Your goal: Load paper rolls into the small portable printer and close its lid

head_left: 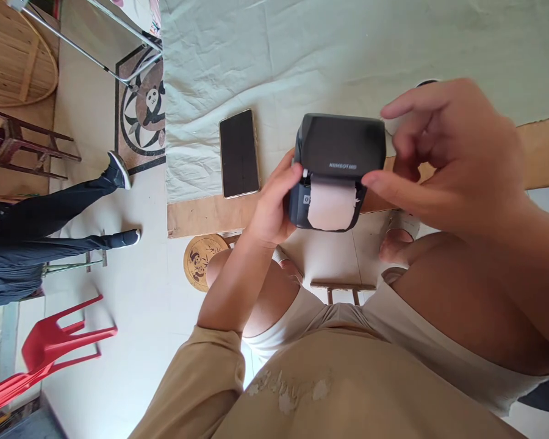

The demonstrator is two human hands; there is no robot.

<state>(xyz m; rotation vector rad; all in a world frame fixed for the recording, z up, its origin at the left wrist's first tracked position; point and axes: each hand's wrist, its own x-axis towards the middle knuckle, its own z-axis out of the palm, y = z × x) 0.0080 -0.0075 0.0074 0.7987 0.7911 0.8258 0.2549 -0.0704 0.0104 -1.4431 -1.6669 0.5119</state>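
Observation:
My left hand (pixel 277 204) is closed around the left side of a black label printer (pixel 343 140) with "NIIMBOT" lettering on its lid. A strip of white label paper (pixel 332 205) comes out below the lid's front edge. My right hand (pixel 448 143) is at the printer's right side with its fingers apart. Its thumb tip meets the lower right corner of the lid, or lies just beside it, and the index fingertip is close to the upper right corner. To the left, a dark-screened phone (pixel 240 153) lies on the table cloth.
A pale green cloth (pixel 348 55) covers the table, with a bare wooden edge (pixel 201 216) nearest me. A round stool (pixel 204 259) stands by my left knee. At the left are a red plastic chair (pixel 57 341), a seated person's legs (pixel 64 210) and a wooden stool (pixel 25 146).

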